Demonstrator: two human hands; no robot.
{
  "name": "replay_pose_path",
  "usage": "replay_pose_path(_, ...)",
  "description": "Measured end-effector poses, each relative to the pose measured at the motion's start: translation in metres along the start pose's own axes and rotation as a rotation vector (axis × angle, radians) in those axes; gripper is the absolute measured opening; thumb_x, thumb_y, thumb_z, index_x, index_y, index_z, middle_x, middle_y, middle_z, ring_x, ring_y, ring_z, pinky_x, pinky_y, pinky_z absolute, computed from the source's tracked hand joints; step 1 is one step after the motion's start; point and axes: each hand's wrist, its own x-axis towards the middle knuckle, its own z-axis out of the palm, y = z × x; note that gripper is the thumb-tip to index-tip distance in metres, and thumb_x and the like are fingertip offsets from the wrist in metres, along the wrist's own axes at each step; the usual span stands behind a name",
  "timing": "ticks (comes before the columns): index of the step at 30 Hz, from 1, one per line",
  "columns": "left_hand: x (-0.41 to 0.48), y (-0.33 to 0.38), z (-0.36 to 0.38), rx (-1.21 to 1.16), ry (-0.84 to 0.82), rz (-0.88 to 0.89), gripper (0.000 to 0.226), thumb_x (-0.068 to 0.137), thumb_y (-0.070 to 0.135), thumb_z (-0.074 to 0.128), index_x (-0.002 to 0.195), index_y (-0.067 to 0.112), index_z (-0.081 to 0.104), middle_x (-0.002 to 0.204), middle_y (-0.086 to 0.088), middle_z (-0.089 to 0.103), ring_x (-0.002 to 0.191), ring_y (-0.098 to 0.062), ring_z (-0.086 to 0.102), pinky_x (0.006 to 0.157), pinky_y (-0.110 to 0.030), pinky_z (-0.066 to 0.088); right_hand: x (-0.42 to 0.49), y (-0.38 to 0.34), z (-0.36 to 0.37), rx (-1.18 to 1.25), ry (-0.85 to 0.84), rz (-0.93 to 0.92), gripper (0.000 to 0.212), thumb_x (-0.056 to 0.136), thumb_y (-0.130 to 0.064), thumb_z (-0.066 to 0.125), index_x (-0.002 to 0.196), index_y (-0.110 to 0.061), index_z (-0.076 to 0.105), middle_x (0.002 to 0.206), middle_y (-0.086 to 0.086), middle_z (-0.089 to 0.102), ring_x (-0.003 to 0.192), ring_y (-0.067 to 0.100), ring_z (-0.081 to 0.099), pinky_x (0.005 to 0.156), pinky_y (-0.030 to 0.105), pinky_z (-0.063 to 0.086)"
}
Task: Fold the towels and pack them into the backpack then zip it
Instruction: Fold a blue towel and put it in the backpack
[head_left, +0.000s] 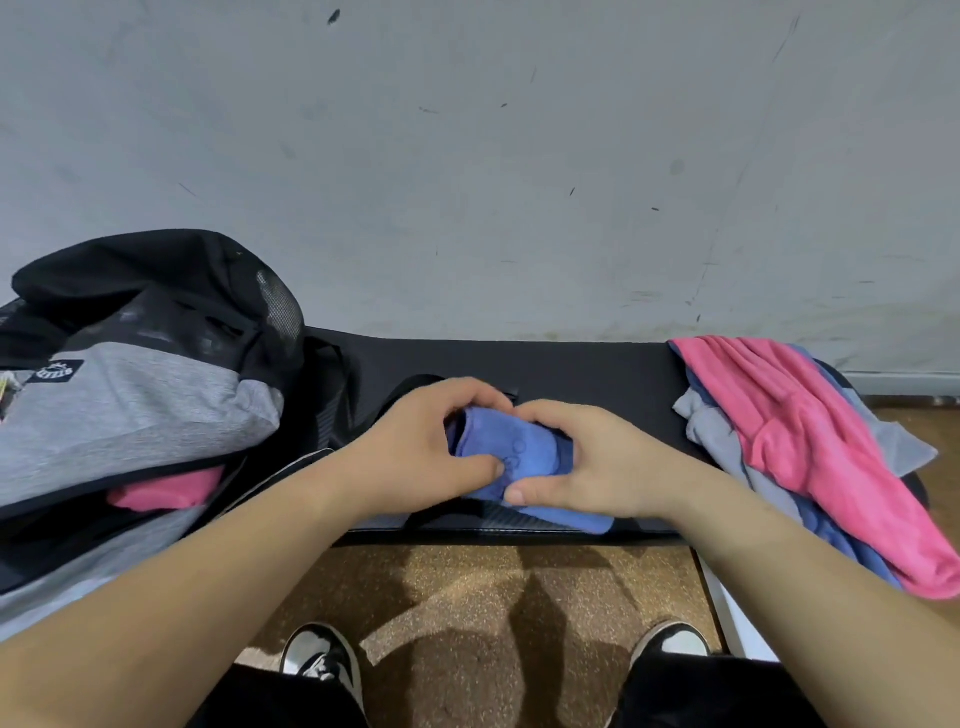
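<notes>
Left hand (423, 447) and right hand (582, 462) fingers curled, both gripping folded blue towel (511, 457) on tabletop (597, 374). Backpack (130, 395) left of towel, open; patch text unreadable. Towel pile (810, 447) right.

The backpack (135, 415) is lying on the left of the tabletop (597, 374), a packed towel (166, 491) sitting in its opening. A folded towel (514, 452) is lying at the middle, and the towel pile (810, 447) is lying at the right.

Scuffed grey wall (519, 156) stood behind black tabletop (597, 384). Brown speckled floor (467, 597) lay below its near edge, two black-and-white shoes (322, 662) on it, well apart.
</notes>
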Motion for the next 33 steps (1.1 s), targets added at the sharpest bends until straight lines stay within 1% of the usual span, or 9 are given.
replay_pose_path(4,-0.006,0.014,-0.014,-0.370,0.132,-0.060,0.067,0.071,0.021,0.092,0.131,0.032,0.064,0.116,0.006,0.074,0.107,-0.008,0.073,0.091,-0.026,0.059,-0.003,-0.017,0.002,0.357,0.133,0.074,0.039,0.075,-0.030,0.090,0.104,-0.021,0.066,0.099,0.003,0.076,0.093,0.024,0.075,0.084,0.046,0.063)
replay_pose_path(9,-0.030,0.028,-0.022,-0.696,-0.054,-0.159,0.055,0.076,0.015,0.088,0.127,0.012,0.069,0.124,-0.010,0.076,0.120,-0.027,0.071,0.105,-0.041,0.054,-0.017,-0.059,0.011,0.926,0.270,0.162,0.050,0.081,-0.018,0.089,0.120,-0.004,0.061,0.114,0.018,0.076,0.099,0.032,0.077,0.080,0.046,0.064)
replay_pose_path(14,-0.063,0.042,-0.036,-0.837,-0.021,-0.216,0.060,0.076,0.017,0.087,0.131,0.009,0.063,0.122,-0.016,0.076,0.110,-0.030,0.074,0.084,-0.036,0.060,-0.026,-0.108,0.011,1.283,0.277,0.142,0.040,0.088,-0.010,0.074,0.127,-0.001,0.065,0.121,0.024,0.073,0.103,0.036,0.075,0.079,0.045,0.063)
replay_pose_path(17,-0.092,0.045,-0.054,-0.828,-0.039,-0.236,0.053,0.086,0.019,0.082,0.135,0.013,0.062,0.125,-0.014,0.075,0.118,-0.033,0.072,0.102,-0.048,0.056,-0.028,-0.134,0.021,1.258,0.234,0.157,0.043,0.086,-0.009,0.074,0.128,-0.001,0.066,0.121,0.026,0.072,0.110,0.043,0.072,0.088,0.052,0.061)
replay_pose_path(19,-0.114,0.046,-0.069,-0.798,-0.031,-0.237,0.040,0.095,0.017,0.074,0.134,0.014,0.065,0.126,-0.012,0.075,0.119,-0.032,0.071,0.106,-0.051,0.054,-0.026,-0.155,0.029,1.150,0.239,0.154,0.046,0.085,-0.010,0.079,0.128,-0.003,0.063,0.118,0.019,0.076,0.107,0.037,0.075,0.082,0.046,0.062)
replay_pose_path(23,-0.150,0.046,-0.094,-0.716,0.108,-0.224,0.030,0.099,0.022,0.070,0.129,0.017,0.068,0.119,-0.004,0.079,0.113,-0.022,0.075,0.099,-0.041,0.058,-0.013,-0.195,0.052,0.992,0.239,0.141,0.049,0.082,-0.022,0.087,0.126,-0.015,0.065,0.116,0.006,0.078,0.103,0.024,0.077,0.087,0.042,0.062)
replay_pose_path(28,-0.191,0.018,-0.114,-0.571,0.316,-0.219,0.020,0.105,0.021,0.060,0.121,0.022,0.072,0.110,0.002,0.081,0.104,-0.014,0.077,0.090,-0.029,0.060,0.012,-0.231,0.095,0.868,0.283,0.201,0.051,0.080,-0.033,0.089,0.120,-0.018,0.062,0.110,0.003,0.077,0.094,0.016,0.078,0.077,0.032,0.062)
replay_pose_path(31,-0.220,-0.018,-0.128,-0.505,0.491,-0.304,0.017,0.102,0.021,0.063,0.112,0.027,0.076,0.106,0.005,0.081,0.104,-0.016,0.076,0.095,-0.042,0.061,0.029,-0.243,0.127,0.388,0.435,0.104,0.033,0.090,-0.037,0.076,0.114,-0.027,0.056,0.110,-0.002,0.063,0.087,0.008,0.066,0.071,0.021,0.049)
replay_pose_path(33,-0.243,-0.039,-0.137,-0.534,0.612,-0.384,0.014,0.099,0.019,0.067,0.104,0.026,0.079,0.101,0.005,0.082,0.101,-0.017,0.076,0.090,-0.039,0.060,0.039,-0.250,0.147,0.160,0.388,-0.031,0.023,0.094,-0.024,0.066,0.112,-0.033,0.054,0.114,-0.004,0.058,0.083,0.008,0.060,0.073,0.024,0.047)
